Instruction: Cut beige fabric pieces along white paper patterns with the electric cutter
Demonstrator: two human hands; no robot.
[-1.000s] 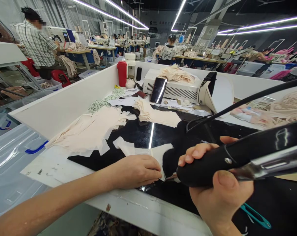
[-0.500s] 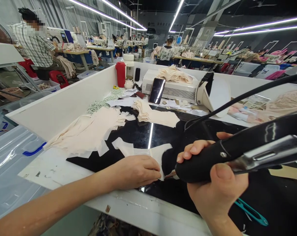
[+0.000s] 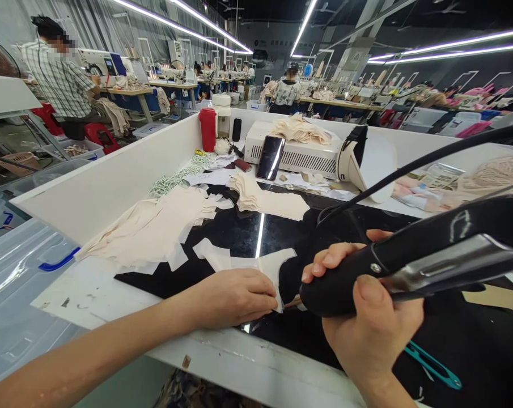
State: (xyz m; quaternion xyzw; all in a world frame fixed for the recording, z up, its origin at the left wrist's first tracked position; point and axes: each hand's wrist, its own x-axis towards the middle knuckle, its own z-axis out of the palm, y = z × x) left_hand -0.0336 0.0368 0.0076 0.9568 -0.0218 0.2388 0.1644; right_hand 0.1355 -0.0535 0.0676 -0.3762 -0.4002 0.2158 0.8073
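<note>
My left hand (image 3: 234,296) lies knuckles-up on a pale cut fabric piece (image 3: 247,262) at the near edge of the black glossy worktop (image 3: 282,232), fingers curled and pressing it down. My right hand (image 3: 369,328) is wrapped round the black handle of a corded hand tool (image 3: 413,260) with a metal lever. The tool's tip sits at the fabric's edge, right beside my left fingertips. A black cable (image 3: 409,170) runs from the tool up to the right.
Stacks of pale cut fabric (image 3: 154,226) lie left, another pile (image 3: 265,198) behind. A white machine (image 3: 307,154) with a phone (image 3: 271,157) leaning on it, a red flask (image 3: 208,128), teal snips (image 3: 430,365), white side wall (image 3: 111,175), clear plastic bin (image 3: 22,283). Other workers sit at far tables.
The tool and my right hand have shifted slightly left and down toward the fabric edge. My left hand stays on the fabric piece.
</note>
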